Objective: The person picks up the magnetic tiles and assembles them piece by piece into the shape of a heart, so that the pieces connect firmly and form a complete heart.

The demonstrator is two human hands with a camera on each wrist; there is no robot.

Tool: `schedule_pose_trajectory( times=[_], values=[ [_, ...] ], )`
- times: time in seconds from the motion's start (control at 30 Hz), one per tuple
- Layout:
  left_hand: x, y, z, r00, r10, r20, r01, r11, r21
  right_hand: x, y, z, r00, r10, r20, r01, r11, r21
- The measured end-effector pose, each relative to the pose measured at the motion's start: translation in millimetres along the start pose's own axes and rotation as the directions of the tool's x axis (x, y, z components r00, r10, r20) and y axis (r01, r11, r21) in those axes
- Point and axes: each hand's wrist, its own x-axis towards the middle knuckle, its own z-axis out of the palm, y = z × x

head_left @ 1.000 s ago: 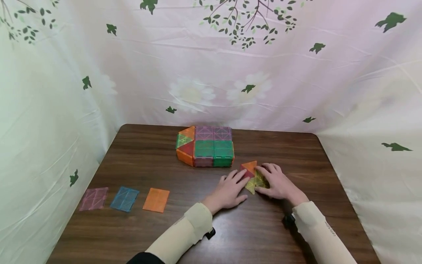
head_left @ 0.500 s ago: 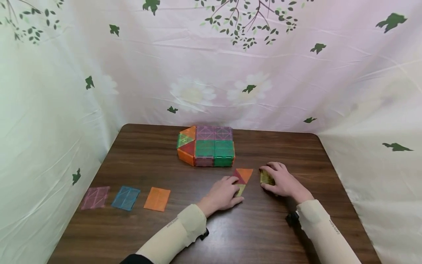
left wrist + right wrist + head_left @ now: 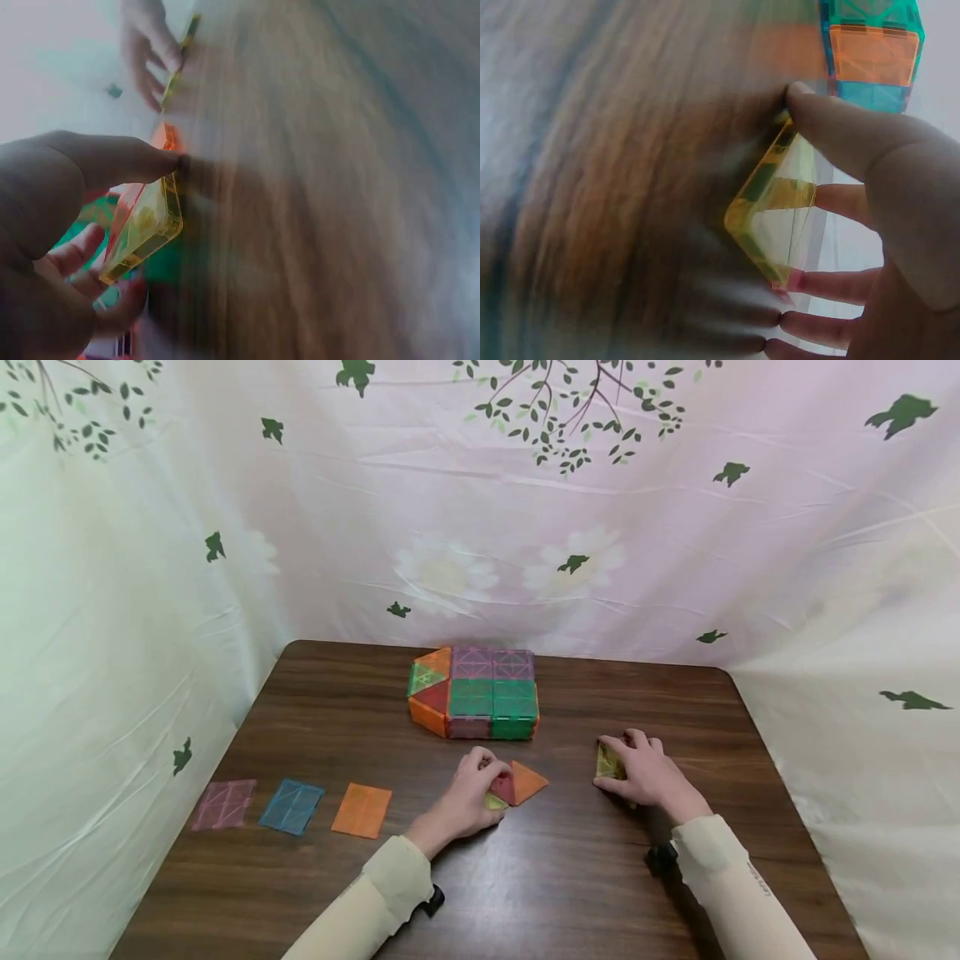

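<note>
My left hand (image 3: pixel 467 792) grips a row of see-through triangle magnetic tiles near the middle of the table. In it are a yellow triangle tile (image 3: pixel 493 803), a red triangle tile (image 3: pixel 504 788) and an orange triangle tile (image 3: pixel 529 783) pointing right. From the left wrist, thumb and fingers hold the yellow triangle (image 3: pixel 150 221) by its edges. Over to the right, my right hand (image 3: pixel 648 774) pinches another yellow tile (image 3: pixel 609 763) between thumb and fingers, apart from the row. Its angled edge shows in the right wrist view, part of it behind the hand.
Behind the hands stands a block built of magnetic tiles (image 3: pixel 491 697), purple and green with an orange, red and green pointed left end. On the left lie a purple square tile (image 3: pixel 225 804), a blue one (image 3: pixel 292 807) and an orange one (image 3: pixel 362 810).
The right hand has moved slightly right, drawing its yellow tile away from the other triangles. The left hand has moved left with the joined row, which has turned so the orange triangle points right.
</note>
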Motion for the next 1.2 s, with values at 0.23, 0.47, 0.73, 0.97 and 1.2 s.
schedule_pose_trajectory(
  times=[0.23, 0.47, 0.73, 0.97, 1.2],
  values=[
    [-6.3, -9.4, -2.9, 0.994, 0.092, -0.065, -0.093, 0.996, -0.016, 9.5, -8.4, -3.5, 0.995, 0.082, 0.055, -0.084, 0.996, 0.035],
    [-10.3, -10.3, 0.3, 0.963, 0.216, -0.163, -0.217, 0.976, 0.011, 23.9, -17.3, 1.2, 0.962, 0.257, 0.09, -0.264, 0.962, 0.073],
    [-8.2, -7.5, -1.5, 0.978, 0.033, -0.207, -0.045, 0.997, -0.057, 28.9, -21.9, -3.3, 0.956, 0.277, 0.091, -0.282, 0.958, 0.046],
    [-4.7, -6.1, -2.7, 0.969, -0.216, -0.122, 0.208, 0.975, -0.075, 28.6, -21.1, -3.6, 0.963, 0.257, 0.084, -0.259, 0.966, 0.017],
    [0.5, -6.0, -5.1, 0.96, -0.256, -0.118, 0.246, 0.965, -0.089, 24.0, -12.5, -13.3, 0.978, 0.2, 0.056, -0.205, 0.972, 0.115]
  ],
)
